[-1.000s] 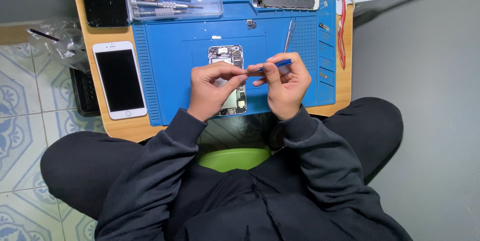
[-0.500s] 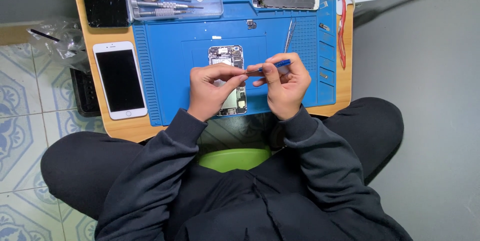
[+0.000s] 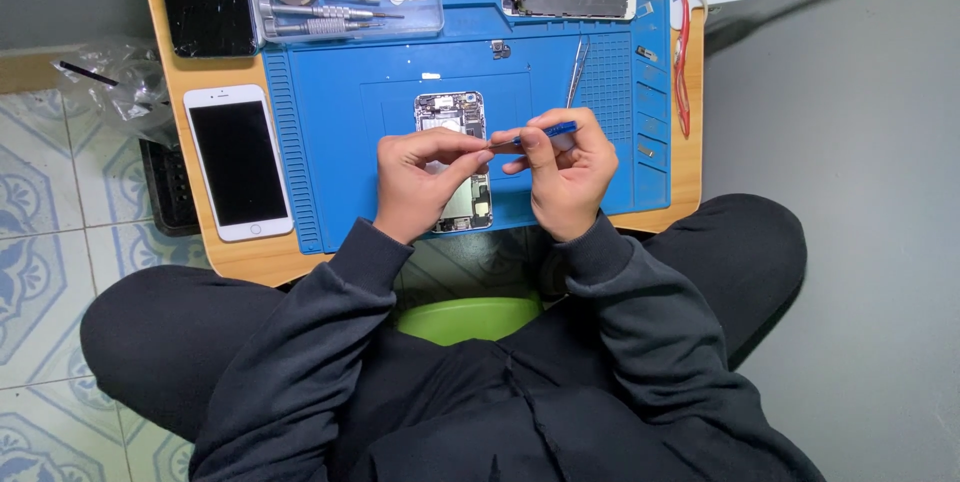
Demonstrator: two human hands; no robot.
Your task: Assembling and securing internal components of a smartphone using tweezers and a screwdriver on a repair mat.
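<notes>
right hand (image 3: 572, 167) around blue screwdriver (image 3: 545, 130), above opened phone (image 3: 453, 157)

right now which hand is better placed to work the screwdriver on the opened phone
Right hand: its grip holds the blue screwdriver just above the opened phone. The left hand only pinches the tip.

A single head-worn camera looks almost straight down from above the seated person, close over the small wooden table (image 3: 240, 260) and its blue silicone work mat (image 3: 340, 102), with dark sleeves and crossed legs filling the lower frame.
</notes>
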